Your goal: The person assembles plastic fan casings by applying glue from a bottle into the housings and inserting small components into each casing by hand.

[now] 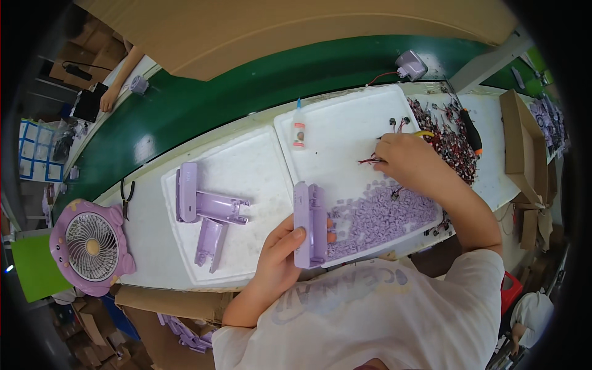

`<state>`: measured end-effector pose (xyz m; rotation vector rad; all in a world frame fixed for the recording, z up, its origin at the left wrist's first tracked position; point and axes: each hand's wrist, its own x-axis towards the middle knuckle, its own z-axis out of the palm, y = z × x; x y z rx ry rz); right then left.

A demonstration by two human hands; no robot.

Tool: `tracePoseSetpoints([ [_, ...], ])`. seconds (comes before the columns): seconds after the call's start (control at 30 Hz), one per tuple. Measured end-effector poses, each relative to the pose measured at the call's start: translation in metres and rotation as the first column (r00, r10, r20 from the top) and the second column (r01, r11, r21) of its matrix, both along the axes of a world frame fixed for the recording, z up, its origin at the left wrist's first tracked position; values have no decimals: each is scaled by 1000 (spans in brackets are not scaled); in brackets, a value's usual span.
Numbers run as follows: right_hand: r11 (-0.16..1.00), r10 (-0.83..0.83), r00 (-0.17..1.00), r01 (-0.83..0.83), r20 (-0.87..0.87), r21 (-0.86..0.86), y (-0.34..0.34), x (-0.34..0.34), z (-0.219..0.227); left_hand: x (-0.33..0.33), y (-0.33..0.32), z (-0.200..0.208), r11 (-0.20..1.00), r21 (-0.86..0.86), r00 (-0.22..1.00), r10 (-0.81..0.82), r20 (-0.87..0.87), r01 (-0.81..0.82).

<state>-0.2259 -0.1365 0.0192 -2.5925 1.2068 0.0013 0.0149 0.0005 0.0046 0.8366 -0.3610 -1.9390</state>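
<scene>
My left hand is closed round a lilac plastic housing, a long hollow shell held upright near my body. Over the white foam tray my right hand pinches a few thin red and black wires. Small black parts stick up just beyond its fingers. A yellow curved piece shows behind the same hand; whether it is gripped cannot be seen. Below lies a heap of small lilac plastic pieces. To its right spreads a pile of wired parts.
Several lilac housings lie on the left foam tray. A glue bottle, a black-and-orange screwdriver, black pliers and a purple fan stand or lie around. Another person's arm rests beyond the green belt.
</scene>
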Motion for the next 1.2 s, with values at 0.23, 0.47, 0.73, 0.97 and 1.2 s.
tracePoseSetpoints([
  [0.23, 972, 113, 976, -147, 184, 183, 1, 15, 8, 4, 6, 1, 1000, 20, 999, -5, -41, 6],
  [0.47, 368, -501, 774, -213, 386, 905, 22, 51, 24, 7, 7, -6, 997, 75, 977, 2, -211, 14],
  [0.73, 791, -76, 742, -362, 666, 493, 25, 53, 14, 5, 5, -8, 997, 65, 979, -16, -202, 30],
  [0.97, 687, -324, 702, -286, 634, 668, 30, 54, 13, 5, 5, -9, 997, 71, 966, -14, -259, 34],
  [1.2, 753, -262, 661, -315, 703, 577, 32, 63, 14, 2, 5, -9, 999, 21, 974, -44, -223, 50],
])
